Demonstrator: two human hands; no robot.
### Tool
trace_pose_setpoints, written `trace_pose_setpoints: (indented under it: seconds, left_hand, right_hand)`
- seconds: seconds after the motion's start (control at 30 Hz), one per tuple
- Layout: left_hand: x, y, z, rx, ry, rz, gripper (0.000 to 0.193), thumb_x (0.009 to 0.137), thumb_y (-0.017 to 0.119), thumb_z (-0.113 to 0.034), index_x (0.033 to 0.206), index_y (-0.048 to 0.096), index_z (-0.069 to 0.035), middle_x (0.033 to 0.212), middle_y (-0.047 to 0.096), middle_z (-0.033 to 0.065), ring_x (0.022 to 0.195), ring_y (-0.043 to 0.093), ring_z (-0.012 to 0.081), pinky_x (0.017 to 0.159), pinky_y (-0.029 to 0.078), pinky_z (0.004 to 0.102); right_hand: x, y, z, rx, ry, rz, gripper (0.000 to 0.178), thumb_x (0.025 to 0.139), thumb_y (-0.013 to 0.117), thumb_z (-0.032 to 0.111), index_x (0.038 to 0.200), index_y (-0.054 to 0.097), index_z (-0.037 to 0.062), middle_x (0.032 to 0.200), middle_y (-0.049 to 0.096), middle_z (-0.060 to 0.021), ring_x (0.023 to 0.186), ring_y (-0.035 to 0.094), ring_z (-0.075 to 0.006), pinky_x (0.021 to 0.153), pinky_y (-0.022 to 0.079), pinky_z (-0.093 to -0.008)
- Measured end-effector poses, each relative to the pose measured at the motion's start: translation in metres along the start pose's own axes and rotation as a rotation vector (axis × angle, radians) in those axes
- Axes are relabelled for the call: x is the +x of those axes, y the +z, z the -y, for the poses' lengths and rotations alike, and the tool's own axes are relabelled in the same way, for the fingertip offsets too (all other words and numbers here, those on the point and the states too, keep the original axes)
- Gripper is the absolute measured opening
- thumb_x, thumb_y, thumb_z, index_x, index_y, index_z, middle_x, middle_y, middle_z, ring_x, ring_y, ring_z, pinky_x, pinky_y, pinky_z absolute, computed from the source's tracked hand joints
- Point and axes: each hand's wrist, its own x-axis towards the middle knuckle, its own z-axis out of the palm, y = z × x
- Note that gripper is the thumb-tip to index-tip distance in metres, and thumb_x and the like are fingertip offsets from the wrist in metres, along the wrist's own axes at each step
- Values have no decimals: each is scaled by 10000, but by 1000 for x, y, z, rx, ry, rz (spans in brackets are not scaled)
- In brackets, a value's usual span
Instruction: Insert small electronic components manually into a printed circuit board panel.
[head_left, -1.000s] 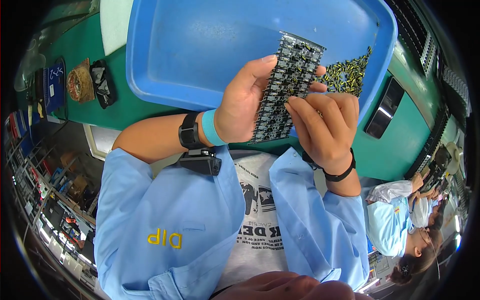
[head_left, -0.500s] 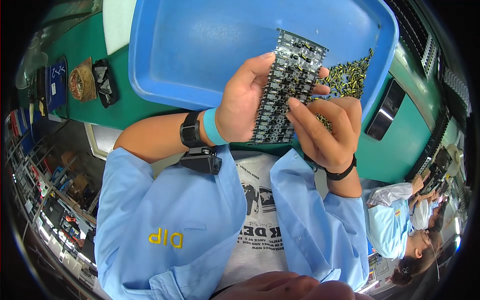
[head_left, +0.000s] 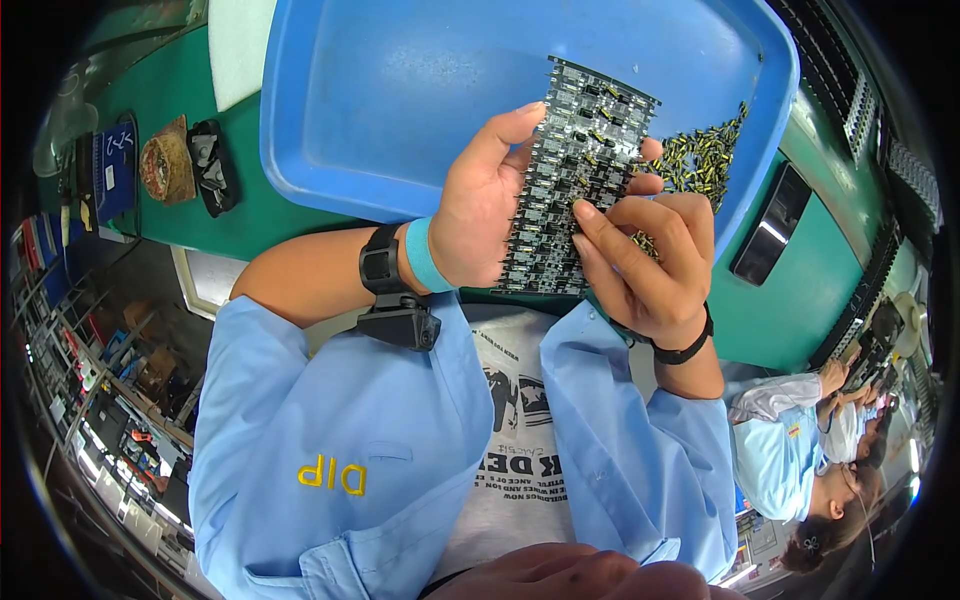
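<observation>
The person holds a black circuit board [head_left: 572, 180] upright in front of the chest, above the near edge of a big blue tray [head_left: 400, 90]. The left hand [head_left: 485, 205] grips the board from its left side: the palm is behind the long edge, the thumb lies along the front near the top, and the fingers are closed around the back. The right hand [head_left: 645, 255] is at the lower right part of the board, half closed, with the index finger pressing on the face of the board. Between the other fingers of this hand I see a few small yellowish components [head_left: 645, 243], pinched loosely. More of the same components lie in a pile [head_left: 705, 160] in the right corner of the tray, just behind the right hand. The tray rests on a green table [head_left: 800, 290]. A black wristband and a light blue band are on the left wrist.
</observation>
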Motion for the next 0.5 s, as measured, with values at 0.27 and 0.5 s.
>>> trace_pose_setpoints:
  seconds: [0.27,0.5]
  left_hand:
    - [1,4,0,-162,28,61,715,1093,344,-518,1519,488,39,1503,575,207,1303,636,334,1114,535,476]
    - [3,-1,1,-161,-5,65,728,1093,350,-520,1531,466,50,1542,533,223,1288,643,357,1097,550,513]
  right_hand:
    - [9,-18,-14,261,715,-91,144,789,679,-89,913,706,-23,935,639,-95,820,583,-281,760,527,-385]
    - [-4,-10,-25,126,239,373,123,792,705,-60,822,590,-29,964,605,-144,913,610,-363,801,535,-422]
